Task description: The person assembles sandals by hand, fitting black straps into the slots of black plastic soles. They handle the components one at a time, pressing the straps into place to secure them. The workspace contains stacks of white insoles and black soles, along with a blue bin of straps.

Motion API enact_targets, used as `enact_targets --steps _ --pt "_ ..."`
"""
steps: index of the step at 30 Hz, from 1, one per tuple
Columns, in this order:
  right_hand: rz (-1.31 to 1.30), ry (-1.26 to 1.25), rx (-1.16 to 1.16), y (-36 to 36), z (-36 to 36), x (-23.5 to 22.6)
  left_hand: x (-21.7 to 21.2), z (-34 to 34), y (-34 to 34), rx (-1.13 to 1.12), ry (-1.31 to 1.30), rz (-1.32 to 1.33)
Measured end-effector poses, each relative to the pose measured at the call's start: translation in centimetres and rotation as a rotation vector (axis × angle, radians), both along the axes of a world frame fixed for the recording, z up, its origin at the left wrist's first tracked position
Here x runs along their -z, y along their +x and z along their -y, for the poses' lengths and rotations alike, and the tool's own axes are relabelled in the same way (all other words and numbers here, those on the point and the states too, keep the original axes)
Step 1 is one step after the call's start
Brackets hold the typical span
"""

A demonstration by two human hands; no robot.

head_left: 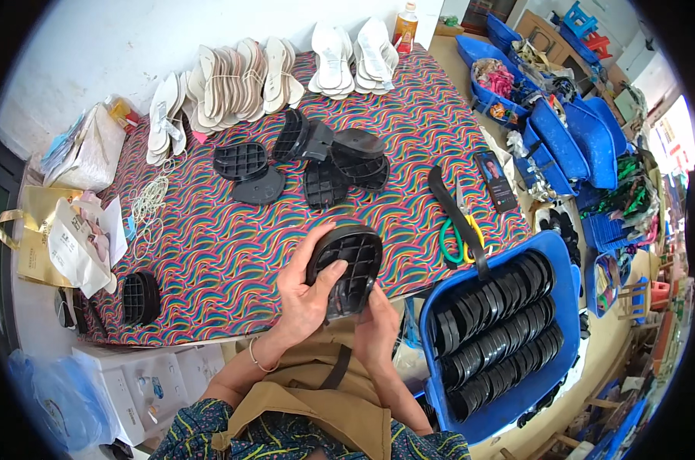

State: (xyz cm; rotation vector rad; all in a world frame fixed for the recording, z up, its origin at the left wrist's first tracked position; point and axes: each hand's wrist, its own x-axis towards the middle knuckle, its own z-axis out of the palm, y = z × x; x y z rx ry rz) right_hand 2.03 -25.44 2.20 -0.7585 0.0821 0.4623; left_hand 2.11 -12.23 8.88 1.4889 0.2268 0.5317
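My left hand [300, 300] is closed round a black shoe heel piece [355, 259], its thumb on the open grid side and its fingers along the left edge. The piece is held up above my lap at the table's front edge. My right hand [378, 328] grips the lower right edge of the same piece, its fingers partly hidden behind it. Beyond my hands, several loose black heel pieces [324, 184] lie in a cluster, some grid side up, some smooth side up. A small stack of them [139, 298] stands at the table's left front.
A blue basket [433, 383] packed with rows of black heel pieces stands at right. On the patterned tablecloth [209, 253] lie scissors [470, 238], a black strip [443, 195], a phone [495, 182] and white string [149, 201]. Bundled insoles [223, 84] line the wall beside a bottle [405, 29].
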Motion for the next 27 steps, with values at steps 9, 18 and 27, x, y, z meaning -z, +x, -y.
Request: enact_targets --steps 9,18,27 --pt "0.366 -0.421 0.008 0.5 0.4 -0.5 0.3 1.2 -0.6 -0.067 0.122 0.042" --pt "0.602 -0.944 -0.057 1.9 1.2 -1.1 0.9 1.0 -0.7 -0.059 0.130 -0.006" --pt "0.649 -0.969 -0.009 4.5 0.9 -3.8 1.0 0.9 -0.7 0.060 -0.157 0.003"
